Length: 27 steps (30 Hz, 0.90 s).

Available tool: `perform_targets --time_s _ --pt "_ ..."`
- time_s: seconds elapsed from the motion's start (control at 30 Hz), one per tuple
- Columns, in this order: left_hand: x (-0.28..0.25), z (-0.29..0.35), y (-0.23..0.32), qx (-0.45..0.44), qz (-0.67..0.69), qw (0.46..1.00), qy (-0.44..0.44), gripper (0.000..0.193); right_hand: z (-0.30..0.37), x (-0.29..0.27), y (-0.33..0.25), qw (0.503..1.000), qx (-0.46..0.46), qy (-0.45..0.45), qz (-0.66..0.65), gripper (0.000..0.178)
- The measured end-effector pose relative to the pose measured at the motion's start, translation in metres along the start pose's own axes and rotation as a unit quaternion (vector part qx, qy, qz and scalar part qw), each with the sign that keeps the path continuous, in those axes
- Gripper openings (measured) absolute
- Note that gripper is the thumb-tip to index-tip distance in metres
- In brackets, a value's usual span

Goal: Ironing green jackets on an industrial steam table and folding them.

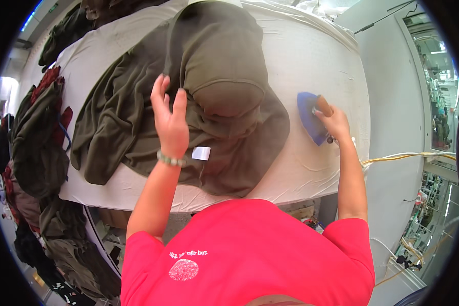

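Note:
A dark olive hooded garment (229,137) lies spread over a white cloth-covered ironing table (324,56), its rounded hood part toward the far side and loose folds fanning out to the left. A small white label (201,153) shows near its front edge. My left hand (172,122), with a beaded bracelet at the wrist, is over the garment, fingers apart and nothing in them; whether it touches the cloth I cannot tell. To the right of the garment, my right hand (335,122) grips the brown handle of an iron with a blue base (307,122) on the table cover.
Piles of dark olive garments (35,148), some with dark red cloth, hang or lie along the left side. A yellowish hose (408,156) runs from the table's right side past a grey panel (387,102). Beneath the near edge, items sit on a shelf.

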<state>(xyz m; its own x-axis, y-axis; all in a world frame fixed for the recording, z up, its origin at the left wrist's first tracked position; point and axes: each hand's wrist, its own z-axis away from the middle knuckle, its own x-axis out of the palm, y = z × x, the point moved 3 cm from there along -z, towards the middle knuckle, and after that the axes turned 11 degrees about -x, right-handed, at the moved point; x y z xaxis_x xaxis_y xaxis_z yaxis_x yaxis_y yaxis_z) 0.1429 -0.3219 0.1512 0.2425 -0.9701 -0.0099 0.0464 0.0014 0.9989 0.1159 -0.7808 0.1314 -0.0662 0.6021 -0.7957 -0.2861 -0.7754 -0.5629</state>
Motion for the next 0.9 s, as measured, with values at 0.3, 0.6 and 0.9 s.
perform_targets --time_s 0.3,0.6,0.9 --pt "0.073 -0.091 0.004 0.015 -0.244 0.969 0.037 0.084 -0.055 0.059 -0.145 0.938 -0.204 0.174 -0.219 0.078" --pt "0.067 -0.091 -0.016 0.043 -0.205 0.978 0.013 0.079 -0.061 0.142 -0.174 0.882 -0.186 0.136 -0.412 0.069" --pt "0.043 -0.096 -0.027 0.076 -0.136 0.985 0.069 0.070 -0.055 0.136 -0.182 0.874 -0.170 0.152 -0.429 0.058"
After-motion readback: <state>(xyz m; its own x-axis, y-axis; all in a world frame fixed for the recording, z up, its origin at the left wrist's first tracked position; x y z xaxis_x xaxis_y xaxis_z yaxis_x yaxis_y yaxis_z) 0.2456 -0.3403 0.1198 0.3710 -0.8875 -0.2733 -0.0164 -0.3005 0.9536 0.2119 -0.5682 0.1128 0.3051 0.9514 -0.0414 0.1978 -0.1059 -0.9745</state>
